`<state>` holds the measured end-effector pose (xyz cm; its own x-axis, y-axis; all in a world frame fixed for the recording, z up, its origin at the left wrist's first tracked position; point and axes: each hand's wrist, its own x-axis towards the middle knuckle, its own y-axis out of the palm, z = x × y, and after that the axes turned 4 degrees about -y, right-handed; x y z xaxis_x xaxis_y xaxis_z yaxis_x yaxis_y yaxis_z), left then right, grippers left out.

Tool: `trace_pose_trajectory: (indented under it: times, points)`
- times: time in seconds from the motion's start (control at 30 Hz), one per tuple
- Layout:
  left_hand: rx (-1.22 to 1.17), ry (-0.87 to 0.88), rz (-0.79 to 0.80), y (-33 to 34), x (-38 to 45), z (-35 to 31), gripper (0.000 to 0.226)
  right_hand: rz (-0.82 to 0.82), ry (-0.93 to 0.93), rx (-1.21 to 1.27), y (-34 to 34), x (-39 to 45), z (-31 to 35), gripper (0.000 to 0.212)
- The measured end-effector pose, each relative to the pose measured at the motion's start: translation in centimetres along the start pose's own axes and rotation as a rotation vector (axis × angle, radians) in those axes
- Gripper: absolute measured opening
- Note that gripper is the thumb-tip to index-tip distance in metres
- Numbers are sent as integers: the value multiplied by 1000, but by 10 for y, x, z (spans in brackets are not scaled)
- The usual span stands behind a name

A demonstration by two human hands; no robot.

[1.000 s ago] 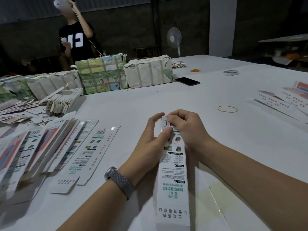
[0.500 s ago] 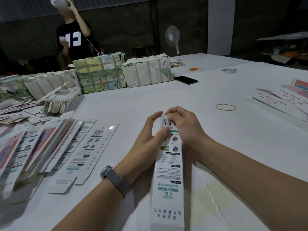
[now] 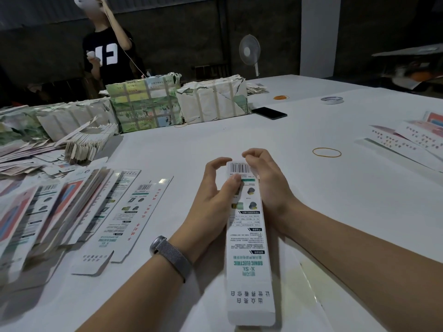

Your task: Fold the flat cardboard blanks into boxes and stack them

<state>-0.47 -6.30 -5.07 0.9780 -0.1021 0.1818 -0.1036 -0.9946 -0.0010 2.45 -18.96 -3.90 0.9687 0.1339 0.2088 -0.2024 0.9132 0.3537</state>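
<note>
A long narrow white box [image 3: 249,248] with a barcode and green print lies lengthwise between my hands, its far end raised off the table. My left hand [image 3: 213,200] grips its left side, thumb across the printed face and index finger curled over the far end. My right hand [image 3: 266,180] holds the right side, fingers curled at the far end by the barcode. A fanned spread of flat blanks [image 3: 72,212] lies at the left on the white table [image 3: 311,200].
Wrapped paper bundles [image 3: 143,106] stand along the far left of the table, with a person in a black shirt [image 3: 105,49] behind them. A phone [image 3: 269,113], a tape roll [image 3: 332,100], a rubber band [image 3: 326,152] and more folded boxes [image 3: 407,140] lie at the right.
The box's far end flap has gone from held up under my right fingers to folded down. Both hands now curl over that end.
</note>
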Motion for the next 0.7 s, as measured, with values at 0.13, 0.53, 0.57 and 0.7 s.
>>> trace_pose_trajectory:
  times: [0.13,0.53,0.57,0.7]
  points:
    - [-10,33,-63,0,1,-1,20,38,-28,-94,-1,2,-3,16]
    - [-34,1,-60,0,-1,0,24,19,-53,-89,-6,7,0,14]
    - [-36,2,-60,0,-1,0,25,19,-49,-92,-6,7,1,13]
    - [-32,10,-31,1,-3,0,25,-5,-50,-131,-8,8,1,10]
